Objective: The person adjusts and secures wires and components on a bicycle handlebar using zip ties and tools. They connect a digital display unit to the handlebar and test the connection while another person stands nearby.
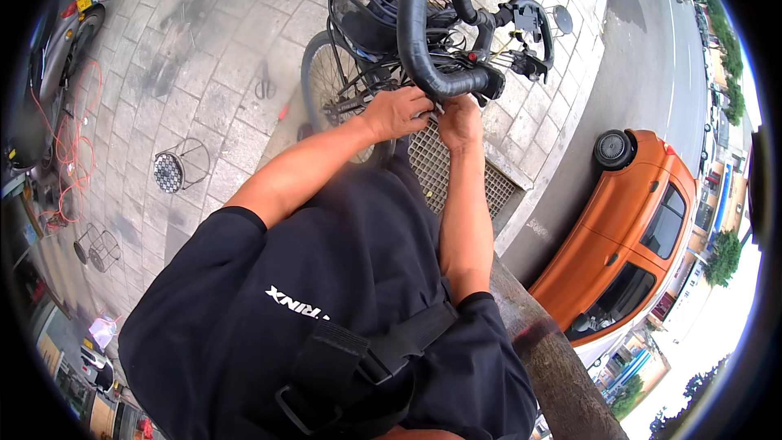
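Note:
A bicycle with a curved drop handlebar [414, 28] wrapped in black tape stands just beyond my hands. Under the bar's near bend, my left hand [397, 112] has its fingers bent and pressed together. Close beside it, my right hand [461, 124] is closed too, its fingertips partly covered by the bar. Both hands meet at a small dark part that is too hidden to name. Black cables [440, 45] run behind the bar, and a spoked wheel [318, 85] shows at the left.
A metal grating [429, 165] lies below my hands, beside a kerb. An orange car [615, 232] is on the road at the right. On the paving at left are a round stool [169, 173], an orange hose [72, 151] and a red-handled tool [283, 112].

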The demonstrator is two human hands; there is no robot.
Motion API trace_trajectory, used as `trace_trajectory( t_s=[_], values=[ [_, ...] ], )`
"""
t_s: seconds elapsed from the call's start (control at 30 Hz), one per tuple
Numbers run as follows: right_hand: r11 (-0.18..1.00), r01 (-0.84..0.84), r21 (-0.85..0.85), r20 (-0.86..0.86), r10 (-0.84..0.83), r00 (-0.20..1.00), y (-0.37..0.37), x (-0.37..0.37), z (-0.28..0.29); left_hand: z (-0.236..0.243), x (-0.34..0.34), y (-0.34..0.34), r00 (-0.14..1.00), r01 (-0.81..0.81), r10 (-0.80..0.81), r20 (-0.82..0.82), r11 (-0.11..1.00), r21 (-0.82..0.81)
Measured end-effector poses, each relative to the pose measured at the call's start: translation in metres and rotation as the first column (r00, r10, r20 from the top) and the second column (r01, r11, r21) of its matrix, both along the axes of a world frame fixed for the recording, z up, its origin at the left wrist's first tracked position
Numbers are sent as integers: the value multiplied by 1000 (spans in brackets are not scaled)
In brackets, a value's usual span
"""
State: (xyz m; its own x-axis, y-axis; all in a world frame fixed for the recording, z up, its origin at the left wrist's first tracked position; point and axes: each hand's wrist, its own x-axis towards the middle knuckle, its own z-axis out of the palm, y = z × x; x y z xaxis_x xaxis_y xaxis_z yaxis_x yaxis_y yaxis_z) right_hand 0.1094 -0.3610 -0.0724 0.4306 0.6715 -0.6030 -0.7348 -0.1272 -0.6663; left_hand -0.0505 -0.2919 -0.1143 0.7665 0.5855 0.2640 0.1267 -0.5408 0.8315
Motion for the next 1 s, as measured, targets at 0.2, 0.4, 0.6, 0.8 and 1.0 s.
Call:
trace_trajectory(
  t_s=[0.2, 0.4, 0.6, 0.8, 1.0],
  values=[
    [973, -153, -170, 461, 216, 861, -3, -17, 1, -2, -4, -12, 990, -95, 65, -128, 964, -248],
    [801, -112, -589, 688, 569, 451, -41, -13, 3, 3, 12, -1, 941, -33, -35, -336, 981, -193],
    [915, 8, -404, 752, 327, 573, -39, -1, -18, 11, 17, 2, 906, -52, -97, -411, 941, -335],
    [997, -69, -27, 324, 75, 943, -16, 9, -41, -10, 13, 10, 992, 36, -91, -90, 870, -492],
    [992, -115, -58, 218, 125, 968, -4, -1, -20, 5, 12, 16, 994, 6, -79, -74, 723, -691]
  ],
)
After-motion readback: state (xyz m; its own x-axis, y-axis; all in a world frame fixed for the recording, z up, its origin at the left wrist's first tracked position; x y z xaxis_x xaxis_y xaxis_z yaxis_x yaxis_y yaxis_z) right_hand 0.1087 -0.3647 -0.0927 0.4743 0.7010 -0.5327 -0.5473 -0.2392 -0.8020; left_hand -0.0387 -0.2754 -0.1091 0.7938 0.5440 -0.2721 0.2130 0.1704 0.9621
